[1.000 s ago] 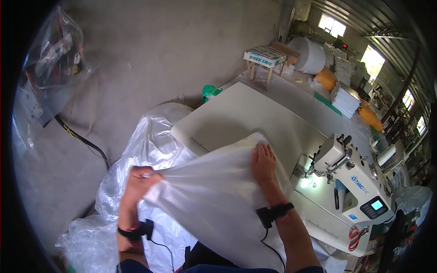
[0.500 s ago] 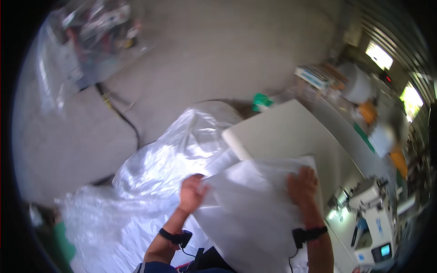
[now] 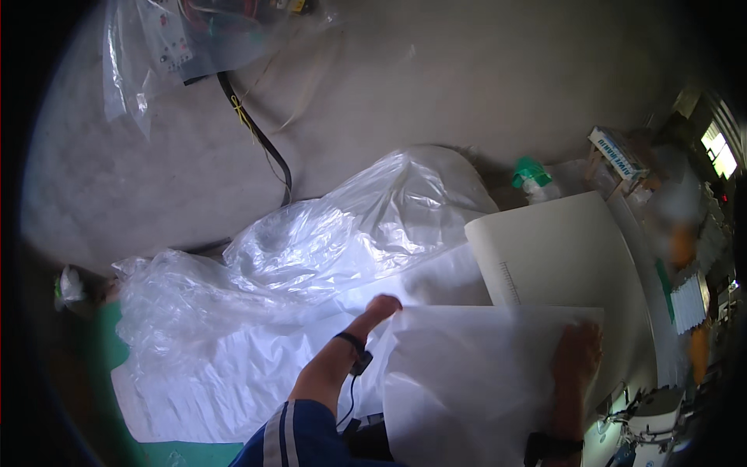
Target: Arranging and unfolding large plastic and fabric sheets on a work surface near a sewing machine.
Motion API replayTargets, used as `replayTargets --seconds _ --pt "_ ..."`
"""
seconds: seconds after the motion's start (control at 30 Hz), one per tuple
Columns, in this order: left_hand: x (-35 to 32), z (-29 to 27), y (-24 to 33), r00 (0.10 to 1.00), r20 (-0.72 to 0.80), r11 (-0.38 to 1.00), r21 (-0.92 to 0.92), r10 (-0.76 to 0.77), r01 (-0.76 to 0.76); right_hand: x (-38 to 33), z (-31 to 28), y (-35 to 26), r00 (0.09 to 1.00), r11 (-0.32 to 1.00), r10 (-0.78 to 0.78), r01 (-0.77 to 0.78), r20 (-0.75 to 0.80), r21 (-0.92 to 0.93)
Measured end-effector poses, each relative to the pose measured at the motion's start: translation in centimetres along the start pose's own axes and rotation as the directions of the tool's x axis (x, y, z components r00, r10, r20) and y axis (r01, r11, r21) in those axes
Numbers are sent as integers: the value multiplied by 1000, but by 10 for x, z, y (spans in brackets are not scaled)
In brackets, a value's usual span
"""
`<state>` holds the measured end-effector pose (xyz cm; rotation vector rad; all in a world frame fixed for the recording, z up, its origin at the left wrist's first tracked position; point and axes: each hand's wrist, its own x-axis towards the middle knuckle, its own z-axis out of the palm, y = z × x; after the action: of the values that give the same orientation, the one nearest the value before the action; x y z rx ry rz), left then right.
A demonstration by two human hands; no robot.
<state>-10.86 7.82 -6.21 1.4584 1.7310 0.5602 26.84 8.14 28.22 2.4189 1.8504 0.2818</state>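
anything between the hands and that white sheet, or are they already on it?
Nothing visible stands between them. The left hand grips the thin white translucent sheet at its upper left corner; the right hand lies behind its right edge, showing through the material. The sheet hangs partly over the pale flat tabletop.

A thin, translucent white rectangular fabric sheet (image 3: 475, 381) is held up and spread flat, its straight top edge level. Its left upper corner is pinched by the left hand (image 3: 383, 306); its right side overlaps the near edge of the white counter (image 3: 560, 249), where the right hand (image 3: 576, 354) shows through it.
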Motion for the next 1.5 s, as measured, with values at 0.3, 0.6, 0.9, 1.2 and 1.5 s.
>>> replayTargets --seconds 0.3,0.6,0.9,1.2,1.5 --pt "88 -49 18 788 -607 851 354 -107 388 1 14 6 998 1000 -30 30 -50 3" --pt "125 -67 -1 760 -634 910 218 -143 352 0 16 12 996 995 -67 72 -66 72" --pt "124 -119 4 694 -667 961 -138 -269 239 3 18 15 988 994 -105 108 -115 25" --pt "119 -210 227 853 -522 753 -566 -13 -335 -3 21 20 992 996 -13 24 -125 86" --pt "11 -240 455 652 -548 375 -538 524 -754 -9 18 18 983 979 -36 71 -181 191"
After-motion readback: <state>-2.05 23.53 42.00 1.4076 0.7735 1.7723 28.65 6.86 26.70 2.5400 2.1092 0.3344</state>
